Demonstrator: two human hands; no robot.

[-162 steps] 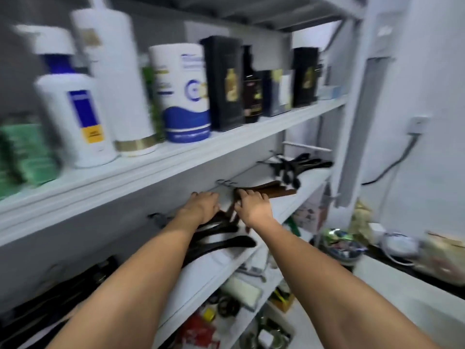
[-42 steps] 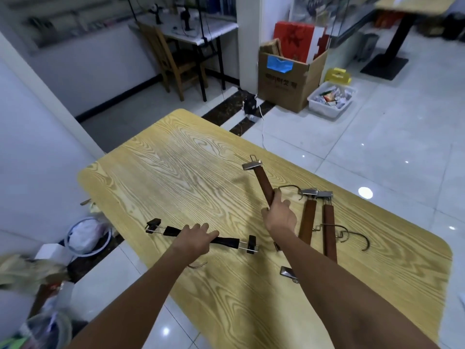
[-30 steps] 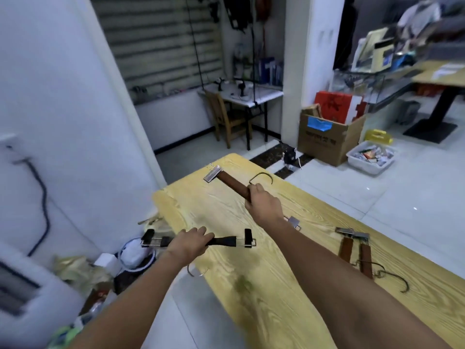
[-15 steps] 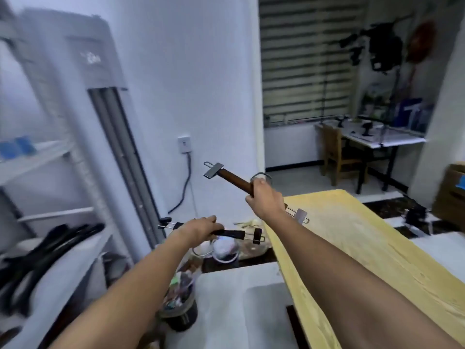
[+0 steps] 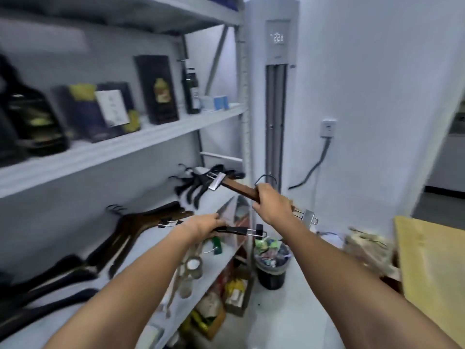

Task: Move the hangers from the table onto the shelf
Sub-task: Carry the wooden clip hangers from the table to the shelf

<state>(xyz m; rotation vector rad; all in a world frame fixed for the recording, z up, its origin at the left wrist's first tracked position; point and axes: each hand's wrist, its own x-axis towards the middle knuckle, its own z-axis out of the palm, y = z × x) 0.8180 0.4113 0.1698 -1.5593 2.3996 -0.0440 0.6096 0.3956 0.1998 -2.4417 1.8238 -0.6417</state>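
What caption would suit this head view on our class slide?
Left hand holding a black clip hanger, right hand a brown one, both reaching toward the shelf of hangers.

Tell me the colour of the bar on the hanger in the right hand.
Dark brown wood with silver metal clips, seen in the head view: hanger.

Brown wood hanger [image 5: 239,189] w/ silver clips; black hanger [image 5: 235,230]; white shelf [image 5: 141,144]; yellow woodgrain table [image 5: 432,268].
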